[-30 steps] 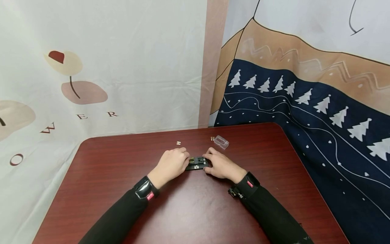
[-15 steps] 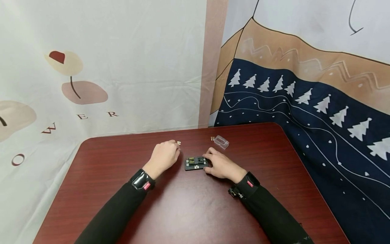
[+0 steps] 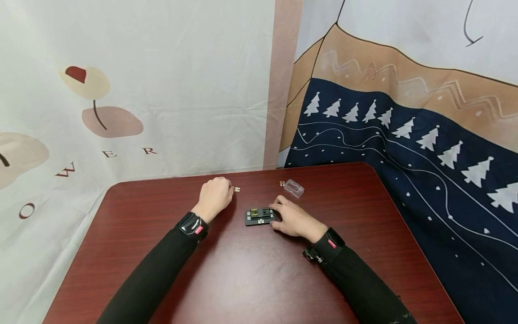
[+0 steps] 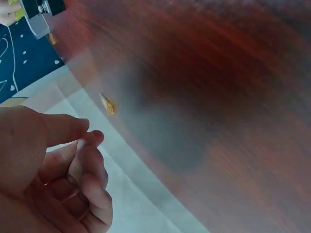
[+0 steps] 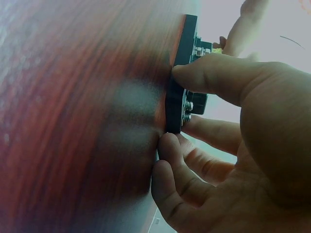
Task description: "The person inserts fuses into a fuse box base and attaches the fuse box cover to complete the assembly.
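Note:
A small black terminal block point(image 3: 261, 217) with metal screws and a yellowish insert lies flat on the table. My right hand point(image 3: 297, 218) grips its right end; in the right wrist view the thumb presses one edge of the black base point(image 5: 186, 39) and fingers are against the end. Farther back on the left, my left hand point(image 3: 214, 195) is beside a small brass-coloured piece point(image 3: 237, 189). In the left wrist view that brass piece point(image 4: 108, 105) lies just beyond the thumb and index fingertips, apart from them. Nothing shows between those loosely bent fingers.
A small clear plastic box point(image 3: 294, 188) lies behind the block, with more tiny brass-coloured bits point(image 3: 282, 183) at its left. The reddish-brown table point(image 3: 251, 279) ends at a rounded back edge against hanging cloths.
My left hand has left the terminal block and moved back and left to the small brass-coloured piece. The right hand and the block have stayed in place.

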`<action>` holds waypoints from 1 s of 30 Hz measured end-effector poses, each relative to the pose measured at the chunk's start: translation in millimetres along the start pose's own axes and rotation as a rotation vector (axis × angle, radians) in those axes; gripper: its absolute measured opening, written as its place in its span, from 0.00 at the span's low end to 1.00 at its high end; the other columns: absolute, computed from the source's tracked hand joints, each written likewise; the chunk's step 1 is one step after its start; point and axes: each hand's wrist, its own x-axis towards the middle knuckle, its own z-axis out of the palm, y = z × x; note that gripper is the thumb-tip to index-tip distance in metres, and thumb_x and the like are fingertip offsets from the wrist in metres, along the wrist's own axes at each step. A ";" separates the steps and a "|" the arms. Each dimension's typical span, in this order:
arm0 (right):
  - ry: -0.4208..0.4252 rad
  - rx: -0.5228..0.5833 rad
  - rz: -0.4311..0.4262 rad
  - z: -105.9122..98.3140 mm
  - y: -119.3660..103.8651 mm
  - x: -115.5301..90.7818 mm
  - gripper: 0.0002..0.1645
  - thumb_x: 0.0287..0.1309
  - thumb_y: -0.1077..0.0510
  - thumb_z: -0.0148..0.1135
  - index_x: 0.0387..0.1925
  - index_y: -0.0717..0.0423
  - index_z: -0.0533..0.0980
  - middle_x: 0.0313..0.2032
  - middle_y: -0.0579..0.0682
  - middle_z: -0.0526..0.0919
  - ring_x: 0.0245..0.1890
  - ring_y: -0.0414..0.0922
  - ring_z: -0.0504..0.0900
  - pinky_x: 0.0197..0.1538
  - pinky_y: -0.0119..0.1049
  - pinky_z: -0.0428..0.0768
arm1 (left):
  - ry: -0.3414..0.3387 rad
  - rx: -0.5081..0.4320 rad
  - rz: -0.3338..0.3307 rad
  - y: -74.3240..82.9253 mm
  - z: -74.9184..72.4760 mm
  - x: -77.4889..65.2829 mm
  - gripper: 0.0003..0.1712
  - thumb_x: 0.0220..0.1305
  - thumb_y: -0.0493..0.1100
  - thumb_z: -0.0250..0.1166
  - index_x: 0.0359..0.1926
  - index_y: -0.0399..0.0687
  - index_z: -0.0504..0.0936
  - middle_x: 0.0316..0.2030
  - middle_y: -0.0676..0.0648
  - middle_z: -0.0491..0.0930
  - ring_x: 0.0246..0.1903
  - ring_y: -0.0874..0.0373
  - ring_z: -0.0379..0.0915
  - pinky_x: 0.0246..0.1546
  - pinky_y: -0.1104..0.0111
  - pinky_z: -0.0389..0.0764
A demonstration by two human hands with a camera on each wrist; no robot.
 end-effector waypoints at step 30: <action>-0.009 0.035 0.018 -2.9 -3.3 -0.1 0.32 0.69 0.53 0.74 0.71 0.56 0.80 0.56 0.49 0.76 0.47 0.44 0.75 0.54 0.41 0.76 | -0.117 0.067 -0.003 2.2 9.3 21.6 0.11 0.75 0.43 0.70 0.35 0.43 0.91 0.34 0.43 0.91 0.34 0.44 0.89 0.33 0.49 0.90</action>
